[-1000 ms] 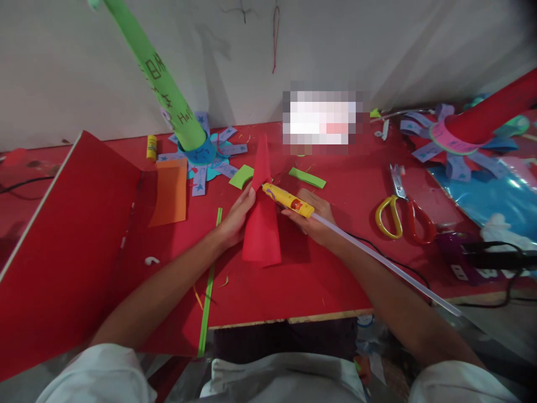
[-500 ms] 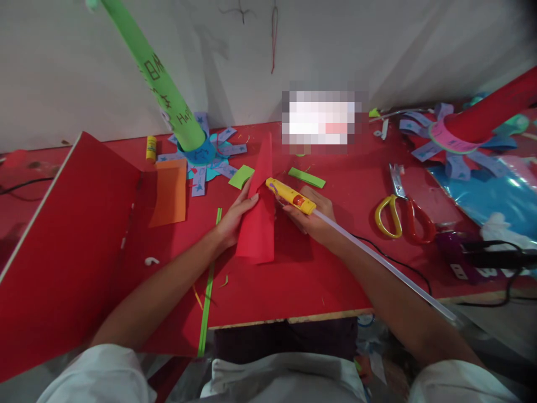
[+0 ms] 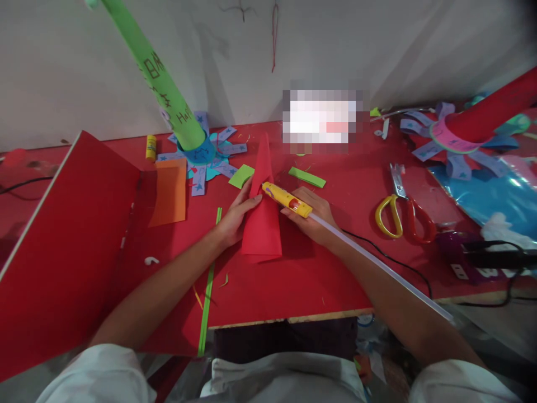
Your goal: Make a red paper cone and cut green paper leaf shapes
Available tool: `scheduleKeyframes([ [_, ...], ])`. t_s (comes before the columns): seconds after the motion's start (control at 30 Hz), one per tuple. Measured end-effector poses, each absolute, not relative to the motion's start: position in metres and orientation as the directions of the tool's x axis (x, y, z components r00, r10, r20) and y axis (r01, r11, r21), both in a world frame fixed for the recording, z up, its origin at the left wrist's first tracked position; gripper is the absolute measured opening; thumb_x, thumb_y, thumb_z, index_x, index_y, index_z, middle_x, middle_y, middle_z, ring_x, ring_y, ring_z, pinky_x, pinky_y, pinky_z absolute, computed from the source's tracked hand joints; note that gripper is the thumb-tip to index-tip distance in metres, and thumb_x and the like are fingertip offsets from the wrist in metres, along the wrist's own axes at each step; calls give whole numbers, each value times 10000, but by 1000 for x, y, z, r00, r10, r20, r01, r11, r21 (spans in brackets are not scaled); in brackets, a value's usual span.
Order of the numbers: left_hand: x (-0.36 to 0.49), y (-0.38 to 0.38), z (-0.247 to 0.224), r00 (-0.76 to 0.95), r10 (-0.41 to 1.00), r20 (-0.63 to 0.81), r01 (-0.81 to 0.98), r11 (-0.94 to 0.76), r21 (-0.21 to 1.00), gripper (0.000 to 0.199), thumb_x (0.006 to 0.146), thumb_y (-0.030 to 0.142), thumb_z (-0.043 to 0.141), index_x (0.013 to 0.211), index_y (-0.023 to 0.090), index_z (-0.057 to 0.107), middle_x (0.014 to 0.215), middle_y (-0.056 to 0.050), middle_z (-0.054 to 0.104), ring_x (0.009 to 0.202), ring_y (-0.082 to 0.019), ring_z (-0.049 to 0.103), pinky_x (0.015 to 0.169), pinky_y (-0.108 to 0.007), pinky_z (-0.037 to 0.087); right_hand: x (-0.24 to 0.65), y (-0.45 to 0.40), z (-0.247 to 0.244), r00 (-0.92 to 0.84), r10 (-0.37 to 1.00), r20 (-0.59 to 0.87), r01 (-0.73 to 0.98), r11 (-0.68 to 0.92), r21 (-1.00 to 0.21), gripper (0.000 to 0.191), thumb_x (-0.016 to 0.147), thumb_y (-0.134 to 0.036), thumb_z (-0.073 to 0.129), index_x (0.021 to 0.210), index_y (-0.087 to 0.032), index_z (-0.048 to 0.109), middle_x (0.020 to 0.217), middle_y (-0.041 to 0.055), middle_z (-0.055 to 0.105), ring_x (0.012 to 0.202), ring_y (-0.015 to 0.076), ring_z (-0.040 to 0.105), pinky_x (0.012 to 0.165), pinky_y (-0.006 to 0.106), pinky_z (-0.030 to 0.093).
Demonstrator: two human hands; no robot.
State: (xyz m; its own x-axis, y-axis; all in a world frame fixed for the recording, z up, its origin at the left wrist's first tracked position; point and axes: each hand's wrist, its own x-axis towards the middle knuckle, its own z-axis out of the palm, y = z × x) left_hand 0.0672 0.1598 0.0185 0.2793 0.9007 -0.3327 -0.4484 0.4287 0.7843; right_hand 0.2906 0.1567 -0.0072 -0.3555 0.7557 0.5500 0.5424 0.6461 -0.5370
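Note:
A red paper [image 3: 262,229], rolled or folded into a narrow upright shape, is gripped along its left side by my left hand [image 3: 237,218], thumb in front. My right hand [image 3: 314,215] holds a yellow hot glue gun [image 3: 287,200], its tip at the paper's surface close to my left thumb. A long translucent glue stick [image 3: 377,260] sticks out of the gun's back end over my right forearm. Part of my right hand's fingers is hidden behind the gun. Beyond my left hand lies a piece of green paper [image 3: 242,176].
Scissors [image 3: 400,196] with yellow and red handles lie right on the red table [image 3: 293,296]. A green paper tube [image 3: 163,84] stands back left near a yellow glue stick [image 3: 151,148] and orange paper [image 3: 172,190]. A large red board [image 3: 71,246] leans at left. A black cord [image 3: 390,254] crosses the right side.
The red paper has turned slightly, its lower end shifting right. The glue gun has moved a little left and down, its tip now nearer my left thumb.

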Motion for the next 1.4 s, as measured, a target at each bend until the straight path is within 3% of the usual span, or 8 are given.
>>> scheduleKeyframes([
  [0.13, 67, 160, 19, 268, 894, -358, -422, 443, 791, 875, 854, 343, 849, 1631, 387, 448, 1411, -44, 724, 923, -180, 765, 809, -286, 639, 290, 157, -8, -326, 775, 541, 535, 623, -571, 387, 1085, -581, 484, 874, -266, 558, 827, 52, 602, 762, 224, 578, 653, 378, 466],
  [0.27, 67, 160, 17, 249, 901, -354, -427, 430, 795, 724, 936, 434, 769, 1603, 369, 496, 1395, -56, 732, 1018, -232, 772, 843, -336, 649, 290, 157, -8, -311, 784, 537, 530, 613, -586, 423, 1076, -617, 485, 839, -270, 528, 784, 33, 573, 723, 207, 552, 632, 369, 449],
  [0.37, 67, 161, 16, 274, 887, -371, -441, 459, 771, 616, 998, 521, 673, 1563, 305, 557, 1288, -90, 778, 1047, -284, 778, 875, -393, 657, 290, 158, -9, -321, 774, 545, 532, 624, -573, 443, 1081, -625, 466, 823, -269, 518, 771, 30, 566, 717, 203, 550, 622, 369, 433],
  [0.53, 68, 161, 15, 361, 819, -445, -448, 572, 687, 615, 1029, 608, 573, 1480, 197, 641, 1147, -140, 813, 1017, -320, 792, 899, -442, 660, 290, 157, -9, -341, 759, 554, 533, 642, -552, 437, 1091, -604, 461, 819, -266, 506, 765, 28, 557, 716, 201, 557, 604, 368, 409],
  [0.67, 69, 160, 15, 358, 829, -430, -466, 558, 687, 593, 1029, 588, 582, 1475, 201, 644, 1196, -138, 805, 1063, -327, 787, 941, -461, 650, 289, 155, -5, -342, 774, 533, 528, 628, -572, 448, 1075, -612, 502, 793, -270, 443, 751, 19, 550, 685, 190, 548, 570, 362, 379],
  [0.9, 68, 162, 14, 304, 871, -385, -469, 489, 736, 624, 990, 544, 681, 1538, 261, 583, 1155, -109, 815, 973, -300, 803, 880, -432, 658, 288, 153, 2, -350, 727, 591, 497, 679, -541, 399, 1080, -502, 569, 801, -266, 412, 753, -1, 543, 651, 167, 519, 561, 341, 342],
  [1.17, 68, 162, 22, 332, 784, -524, -488, 618, 616, 557, 1057, 524, 554, 1471, 162, 647, 1158, -147, 819, 998, -298, 808, 963, -427, 648, 289, 157, -10, -311, 755, 577, 591, 629, -505, 444, 1085, -593, 495, 803, -258, 420, 772, 8, 531, 681, 170, 520, 588, 330, 372],
  [1.4, 73, 160, 29, 338, 861, -380, -603, 508, 615, 514, 1088, 412, 543, 1569, 230, 548, 1344, -110, 765, 1142, -268, 783, 1107, -445, 590, 290, 159, -7, -267, 735, 623, 576, 640, -509, 399, 1082, -530, 544, 809, -262, 430, 757, -1, 513, 664, 177, 518, 581, 347, 360],
])
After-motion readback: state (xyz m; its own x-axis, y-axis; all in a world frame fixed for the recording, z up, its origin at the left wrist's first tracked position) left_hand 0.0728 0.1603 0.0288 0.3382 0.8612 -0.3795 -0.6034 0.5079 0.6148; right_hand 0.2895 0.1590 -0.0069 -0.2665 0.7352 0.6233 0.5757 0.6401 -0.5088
